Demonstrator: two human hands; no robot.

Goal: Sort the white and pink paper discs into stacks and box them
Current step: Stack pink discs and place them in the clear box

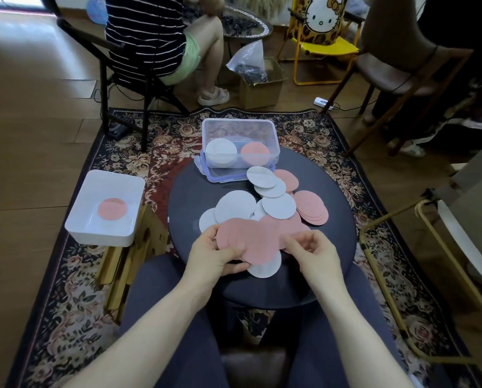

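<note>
Sorting was partly done: the clear box [239, 141], upper centre, held two short stacks. The left hand [214, 254] gripped fanned pink discs [248, 236]; the right hand [314, 252] pinched one. Many lay loose on the table [189, 197].

Round dark table [195, 191], bearing loose white paper discs [235, 206] and pink paper discs [312, 207], overlapping in a heap; clear plastic box [239, 127] at the table's far edge, standing on its blue-rimmed lid [225, 176], holding one white stack [221, 151] and one pink stack [255, 154] side by side; left hand [216, 253] gripping a fanned bunch of pink discs [251, 239] above a white disc [265, 268]; right hand [315, 252], fingers curled, touching the bunch's right edge; white tray [80, 217] on a wooden stool [127, 264] left of the table, containing a pink disc [112, 209]; floral rug [66, 317] beneath; seated person in striped top [147, 32] beyond; cardboard box [262, 88] on the floor.
</note>
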